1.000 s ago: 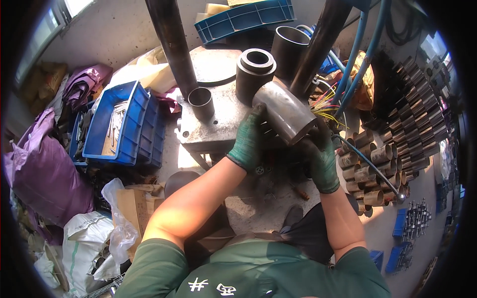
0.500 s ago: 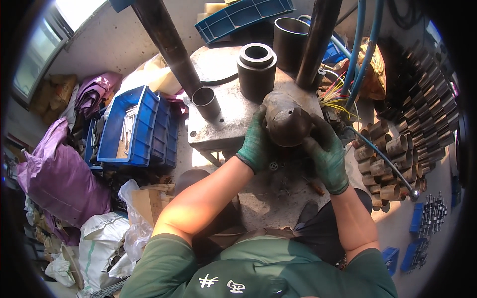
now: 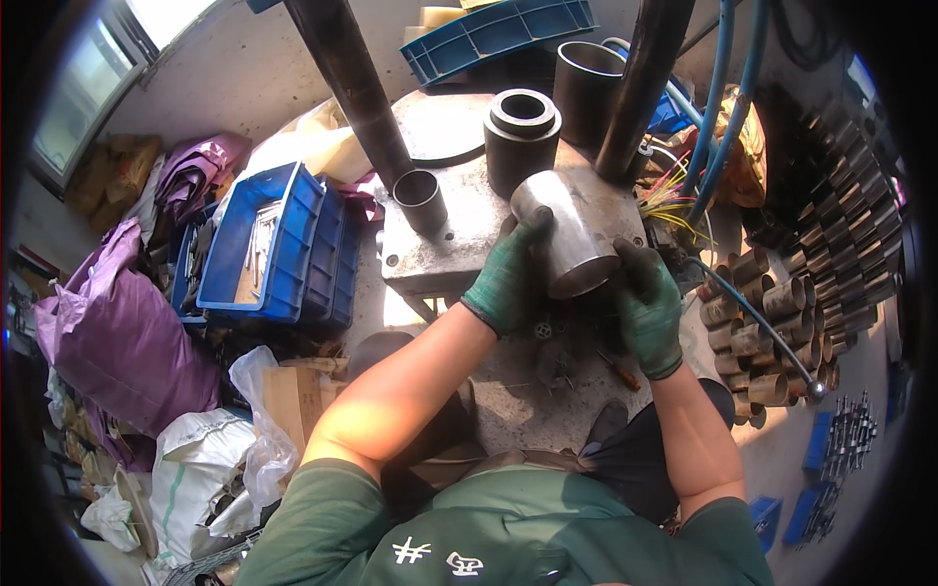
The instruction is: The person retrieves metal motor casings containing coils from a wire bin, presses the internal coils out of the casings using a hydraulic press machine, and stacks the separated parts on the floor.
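Note:
A shiny metal cylinder (image 3: 569, 239) is tilted in front of the press table, its lower end toward me. My left hand (image 3: 510, 276), in a green glove with dark fingertips, grips its left side, thumb lying on the wall. At the lower right end my right hand (image 3: 649, 311), gloved alike, has its fingers curled against the rim; some fingers are hidden behind the cylinder. Just beyond it, a thick dark sleeve with a stepped ring top (image 3: 523, 142) stands on the metal table (image 3: 464, 256). A short dark tube (image 3: 420, 202) stands upright to its left.
Two dark steel columns (image 3: 352, 93) rise from the table. Blue crates (image 3: 256, 311) holding metal rods stand at left, beside a purple sack (image 3: 132, 352). Many metal tubes (image 3: 757, 332) are stacked at right, near a lever with a ball end (image 3: 817, 390). Blue hoses (image 3: 718, 112) hang behind.
The metal cylinder has been turned in my hands: its dark, uneven end faced me before, and now its bright side wall shows. My left thumb now lies across it. The view has shifted slightly.

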Motion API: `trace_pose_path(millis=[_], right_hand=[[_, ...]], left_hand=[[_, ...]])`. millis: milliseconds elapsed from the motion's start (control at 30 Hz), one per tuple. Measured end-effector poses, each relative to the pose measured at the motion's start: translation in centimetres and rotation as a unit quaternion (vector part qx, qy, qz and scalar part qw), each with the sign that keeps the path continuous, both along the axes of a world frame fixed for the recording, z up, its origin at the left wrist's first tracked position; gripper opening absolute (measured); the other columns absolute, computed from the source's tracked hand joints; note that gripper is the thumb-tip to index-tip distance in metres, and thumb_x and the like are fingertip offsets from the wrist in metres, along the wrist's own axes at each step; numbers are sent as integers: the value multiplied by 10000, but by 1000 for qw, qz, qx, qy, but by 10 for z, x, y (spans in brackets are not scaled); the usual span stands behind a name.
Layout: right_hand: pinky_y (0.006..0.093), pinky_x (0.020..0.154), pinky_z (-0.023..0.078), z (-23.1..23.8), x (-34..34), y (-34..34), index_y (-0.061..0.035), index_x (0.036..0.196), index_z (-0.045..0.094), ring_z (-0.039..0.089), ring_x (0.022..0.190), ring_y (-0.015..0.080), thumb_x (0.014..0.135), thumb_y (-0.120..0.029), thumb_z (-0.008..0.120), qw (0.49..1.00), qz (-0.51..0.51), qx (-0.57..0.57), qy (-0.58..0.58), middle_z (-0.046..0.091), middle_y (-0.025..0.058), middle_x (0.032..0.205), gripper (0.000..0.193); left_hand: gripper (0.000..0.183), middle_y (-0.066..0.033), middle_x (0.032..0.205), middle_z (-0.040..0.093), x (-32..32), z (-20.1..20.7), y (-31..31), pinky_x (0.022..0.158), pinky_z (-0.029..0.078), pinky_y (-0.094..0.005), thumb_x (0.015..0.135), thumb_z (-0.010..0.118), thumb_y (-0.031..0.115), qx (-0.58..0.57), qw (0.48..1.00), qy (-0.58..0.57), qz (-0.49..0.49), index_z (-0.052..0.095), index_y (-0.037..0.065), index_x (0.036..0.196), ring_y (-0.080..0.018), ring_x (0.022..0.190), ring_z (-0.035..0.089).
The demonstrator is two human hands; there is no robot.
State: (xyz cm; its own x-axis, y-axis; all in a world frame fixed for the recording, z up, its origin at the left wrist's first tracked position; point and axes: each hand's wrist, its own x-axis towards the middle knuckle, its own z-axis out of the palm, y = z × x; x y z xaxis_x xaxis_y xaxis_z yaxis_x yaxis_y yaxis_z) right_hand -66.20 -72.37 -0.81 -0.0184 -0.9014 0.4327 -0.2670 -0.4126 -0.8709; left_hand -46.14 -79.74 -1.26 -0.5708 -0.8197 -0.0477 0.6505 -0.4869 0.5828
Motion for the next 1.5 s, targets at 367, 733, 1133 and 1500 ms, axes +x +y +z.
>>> trace_pose_path(millis=[367,733,1133,1500], right_hand=[[267,996,478,-15,-6,-10,-7,1398,647,606,1076,105,983,89,604,994,3,56,-90,666,17,1232,428],[286,969,510,-18,-32,-21,8,1385,644,637,1095,150,1041,-66,637,996,50,-47,63,681,59,1204,352],[319,1009,515,-7,3,-20,22,1319,665,643,1088,164,1022,-38,681,993,101,44,-53,699,84,1217,303],[339,982,529,0,14,-6,38,1265,705,688,1060,192,985,-83,707,990,122,63,35,757,119,1149,306]], left_hand=[[913,-204,1475,557,26,-4,1,1219,414,-551,939,696,642,51,998,46,5,389,74,1584,-382,1374,551],[290,-91,1095,720,146,106,79,899,565,-315,890,804,147,-219,893,-343,193,689,-37,1082,-142,993,672],[419,-231,1472,597,554,301,64,1171,457,-464,858,788,143,-157,-4,-703,693,701,65,1260,-390,1372,567],[421,-146,1275,694,174,63,-2,968,554,-348,986,708,84,-292,718,-435,457,593,-28,1375,-208,1119,679]])
